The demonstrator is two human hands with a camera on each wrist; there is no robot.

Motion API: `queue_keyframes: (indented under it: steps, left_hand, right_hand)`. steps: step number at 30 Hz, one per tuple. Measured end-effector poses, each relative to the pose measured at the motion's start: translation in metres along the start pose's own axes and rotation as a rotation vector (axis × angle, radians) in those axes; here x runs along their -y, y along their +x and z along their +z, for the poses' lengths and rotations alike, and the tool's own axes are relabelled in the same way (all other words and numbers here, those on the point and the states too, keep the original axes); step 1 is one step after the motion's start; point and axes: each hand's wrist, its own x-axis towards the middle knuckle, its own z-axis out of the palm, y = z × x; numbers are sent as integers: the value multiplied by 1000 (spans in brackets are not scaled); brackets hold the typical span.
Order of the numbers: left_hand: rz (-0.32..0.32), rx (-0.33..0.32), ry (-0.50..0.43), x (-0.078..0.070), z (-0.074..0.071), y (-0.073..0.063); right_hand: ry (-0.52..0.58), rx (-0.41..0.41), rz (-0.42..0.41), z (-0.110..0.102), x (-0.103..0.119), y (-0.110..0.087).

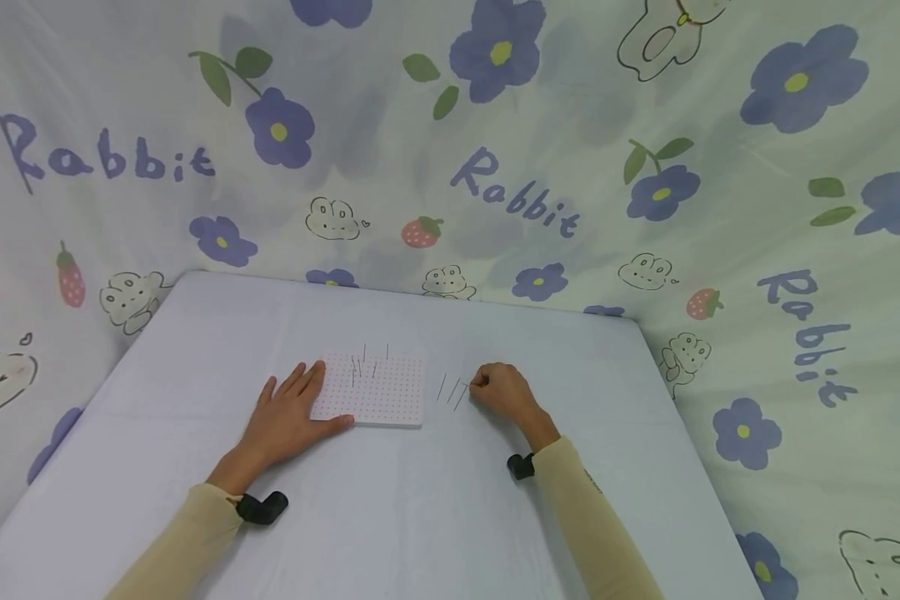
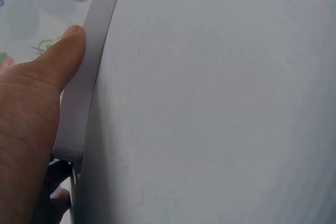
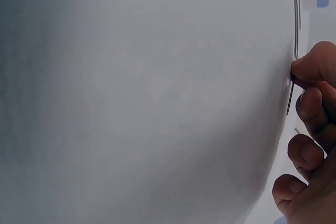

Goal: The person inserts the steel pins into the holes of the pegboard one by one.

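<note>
A white board [image 1: 397, 392] with a grid of small dots lies on the table. Several thin dark needle-like sticks [image 1: 354, 372] stand up from its upper left part. My left hand [image 1: 288, 417] rests at the board's left side, fingers stretched along that edge and thumb [image 2: 73, 51] on the near edge. To the right of the board, my right hand [image 1: 506, 390] pinches with thumb and forefinger at a thin needle-like stick [image 1: 466, 383]. Beside these fingertips more such sticks [image 1: 453, 391] lie slanted on the table; the right wrist view shows dark sticks [image 3: 296, 24] close to the thumb.
A white cloth covers the table [image 1: 390, 517]. Behind and around it hangs a curtain [image 1: 390, 167] printed with flowers, rabbits and strawberries. A dark wrist camera [image 1: 262, 507] sits on the left wrist, another camera [image 1: 521, 466] on the right.
</note>
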Motion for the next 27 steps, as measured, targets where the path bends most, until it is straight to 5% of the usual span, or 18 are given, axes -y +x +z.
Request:
queue_keyframes:
  steps: [16, 27]
  left_hand:
    - [3, -11, 4, 0, 1, 0]
    - [2, 3, 2, -1, -1, 0]
  right_hand:
    - [-104, -64, -70, -1, 0, 2]
    - [-41, -116, -101, -12, 16, 12]
